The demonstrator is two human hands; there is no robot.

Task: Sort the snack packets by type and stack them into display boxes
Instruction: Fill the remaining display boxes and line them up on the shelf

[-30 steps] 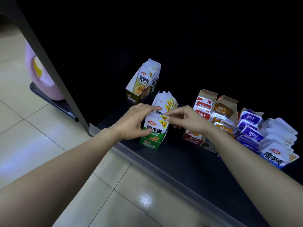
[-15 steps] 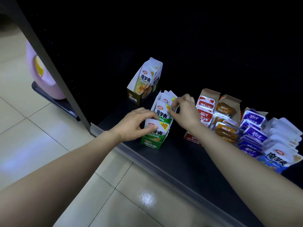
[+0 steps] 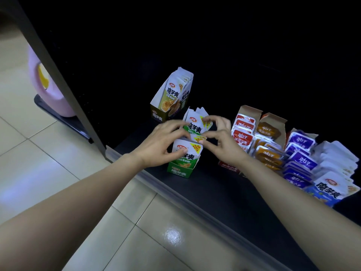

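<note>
A green display box (image 3: 180,170) stands at the front of a dark shelf (image 3: 214,184), filled with upright green-and-white snack packets (image 3: 194,127). My left hand (image 3: 164,143) curls round the left side of the packets, its thumb on the front packet (image 3: 185,151). My right hand (image 3: 220,139) pinches the right edges of the packets with fingers and thumb. Behind stands an olive box (image 3: 158,115) holding similar yellow packets (image 3: 172,94).
To the right stand boxes of red packets (image 3: 242,136), orange packets (image 3: 268,153), purple packets (image 3: 301,161) and white-blue packets (image 3: 330,189). A grey shelf post (image 3: 64,89) rises at left, with a pink object (image 3: 50,92) behind it. Tiled floor (image 3: 58,173) lies below the shelf.
Both hands stay on the green box's packets; my right hand shifted along the packets' right edge and now pinches them, while my left thumb slid onto the front packet.
</note>
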